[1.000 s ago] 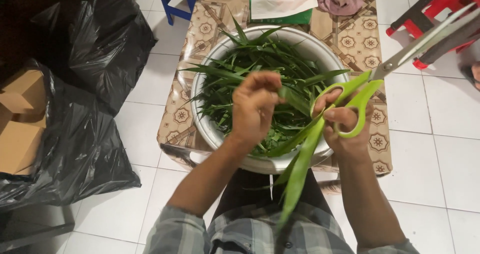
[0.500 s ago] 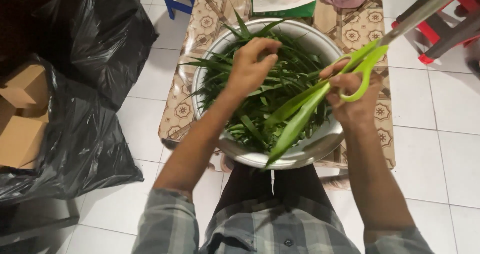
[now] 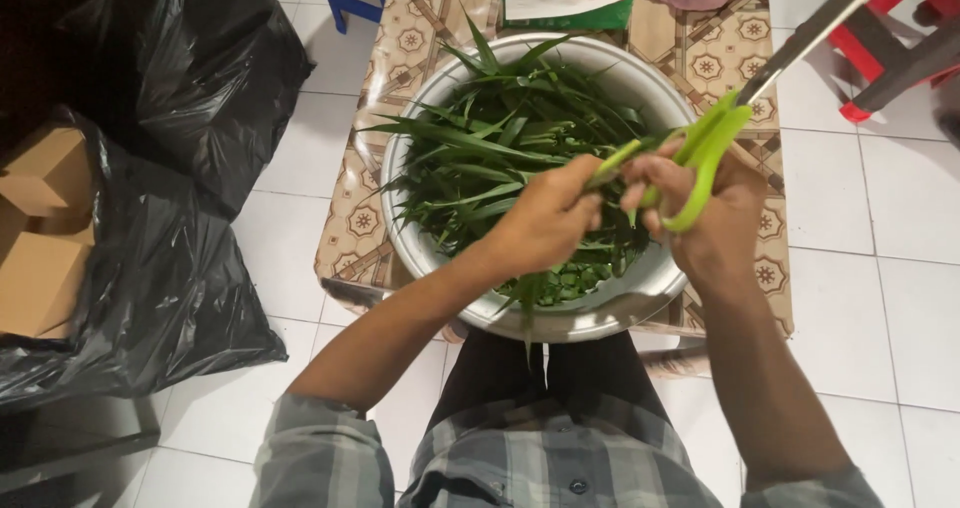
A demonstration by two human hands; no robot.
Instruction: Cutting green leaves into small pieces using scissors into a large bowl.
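Here a long green leaf (image 3: 612, 161) is pinched in the closed left hand (image 3: 545, 218) over the near side of the metal basin (image 3: 600, 313); green-handled scissors (image 3: 705, 153) are gripped by the right hand (image 3: 715, 213). The leaf is judged light, limp and best held near its end

The left hand (image 3: 545, 223) is coming back from the far side of the metal bowl (image 3: 600, 313), where it was reaching into the leaves half a second ago, and is now closing its grip on a leaf just beside the right hand (image 3: 705, 218). The long leaf that was hanging down from the green scissors (image 3: 700, 153) toward the near rim is no longer showing. The right hand is settling lower over the bowl's right side.
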